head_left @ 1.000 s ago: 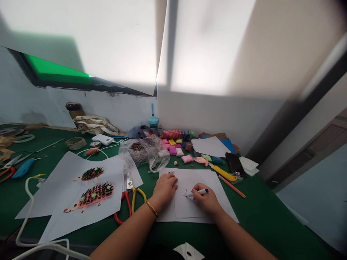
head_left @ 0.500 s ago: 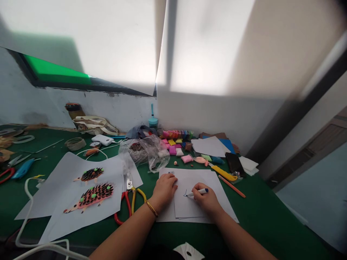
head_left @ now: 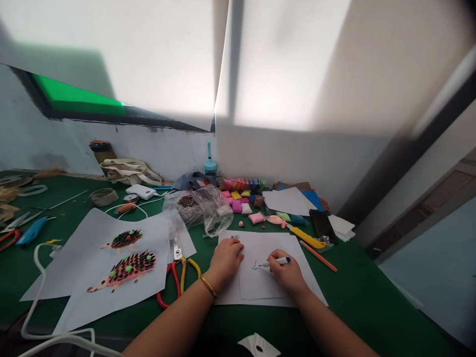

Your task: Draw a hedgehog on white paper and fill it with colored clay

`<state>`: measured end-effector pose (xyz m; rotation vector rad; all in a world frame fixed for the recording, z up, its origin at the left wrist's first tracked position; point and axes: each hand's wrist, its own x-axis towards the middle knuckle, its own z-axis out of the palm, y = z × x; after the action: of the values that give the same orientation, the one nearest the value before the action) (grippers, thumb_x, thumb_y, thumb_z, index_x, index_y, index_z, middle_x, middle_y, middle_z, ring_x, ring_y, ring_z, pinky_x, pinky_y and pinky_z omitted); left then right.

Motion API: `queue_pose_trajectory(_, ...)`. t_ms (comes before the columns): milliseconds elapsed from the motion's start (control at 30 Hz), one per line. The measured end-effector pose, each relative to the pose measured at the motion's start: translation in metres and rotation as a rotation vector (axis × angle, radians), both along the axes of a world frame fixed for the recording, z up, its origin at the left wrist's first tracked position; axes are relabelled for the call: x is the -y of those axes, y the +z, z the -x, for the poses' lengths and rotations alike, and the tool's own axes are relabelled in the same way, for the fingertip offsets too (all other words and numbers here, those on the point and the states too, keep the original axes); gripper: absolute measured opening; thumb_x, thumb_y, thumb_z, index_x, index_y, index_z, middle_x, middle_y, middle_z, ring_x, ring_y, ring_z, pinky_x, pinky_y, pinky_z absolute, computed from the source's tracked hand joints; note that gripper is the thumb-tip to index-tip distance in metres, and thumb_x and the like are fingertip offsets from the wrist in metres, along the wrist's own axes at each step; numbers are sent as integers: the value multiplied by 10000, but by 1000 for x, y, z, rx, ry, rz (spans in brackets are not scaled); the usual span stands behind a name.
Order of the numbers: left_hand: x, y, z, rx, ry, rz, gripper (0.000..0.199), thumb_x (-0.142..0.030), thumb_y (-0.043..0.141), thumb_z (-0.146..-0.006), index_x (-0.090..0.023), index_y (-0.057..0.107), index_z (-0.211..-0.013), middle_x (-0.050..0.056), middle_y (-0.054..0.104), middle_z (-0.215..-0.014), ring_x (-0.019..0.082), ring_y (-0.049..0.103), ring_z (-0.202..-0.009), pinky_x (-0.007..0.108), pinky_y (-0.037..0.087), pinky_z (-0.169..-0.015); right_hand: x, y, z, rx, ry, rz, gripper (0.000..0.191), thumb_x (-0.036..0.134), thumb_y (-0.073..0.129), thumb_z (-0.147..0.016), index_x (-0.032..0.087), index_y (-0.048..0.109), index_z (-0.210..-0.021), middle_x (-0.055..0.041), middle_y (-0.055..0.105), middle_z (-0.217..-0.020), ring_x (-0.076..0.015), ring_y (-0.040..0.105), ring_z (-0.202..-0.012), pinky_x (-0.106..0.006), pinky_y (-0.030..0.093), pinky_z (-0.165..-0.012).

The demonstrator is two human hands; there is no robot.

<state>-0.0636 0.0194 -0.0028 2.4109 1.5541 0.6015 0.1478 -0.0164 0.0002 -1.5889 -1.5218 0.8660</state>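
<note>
Blue lines [head_left: 255, 266] on white paper [head_left: 256, 285], too small to read.

Right hand [head_left: 287, 273] pinches a white pen [head_left: 265, 264], its tip just beside the lines, at three o'clock from them. Left hand [head_left: 225, 259] lies flat and open on the paper, at nine o'clock from the pen.

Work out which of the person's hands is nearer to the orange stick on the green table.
Right. The right hand holds a marker over the white paper, just left of the orange stick. The left hand rests on the paper, farther left.
</note>
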Motion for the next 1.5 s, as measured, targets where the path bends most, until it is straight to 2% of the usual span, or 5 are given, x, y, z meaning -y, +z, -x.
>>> queue_pose_trajectory(700, 1, 4, -1, -13, 6, 21, 256, -257, 587, -863, -233, 666, -1106, 44, 609, -1222, 228, 499, -1160, 351, 361, -1020, -2, -4, 0, 31, 36, 27, 235, 379, 474, -803, 214, 591, -684, 3, 627, -657, -184, 563, -682, -261, 380, -592)
queue_pose_trajectory(1100, 1, 3, -1, -3, 1, 8, 257, -251, 584, -862, -234, 663, -1106, 42, 610, -1216, 228, 498, -1159, 347, 360, -1021, 1, 2, 2, -12, 58, 51, 258, 401, 475, -806, 212, 612, -696, 4, 639, -655, -188, 567, -673, -266, 377, -590)
queue_pose_trajectory(1500, 0, 2, -1, -7, 3, 14, 267, -251, 586, -862, -231, 662, -1117, 51, 604, -1235, 229, 490, -1180, 353, 348, -1036, -1, -3, 1, 34, 43, 27, 242, 384, 483, -793, 213, 609, -677, 7, 631, -657, -180, 560, -672, -260, 366, -587)
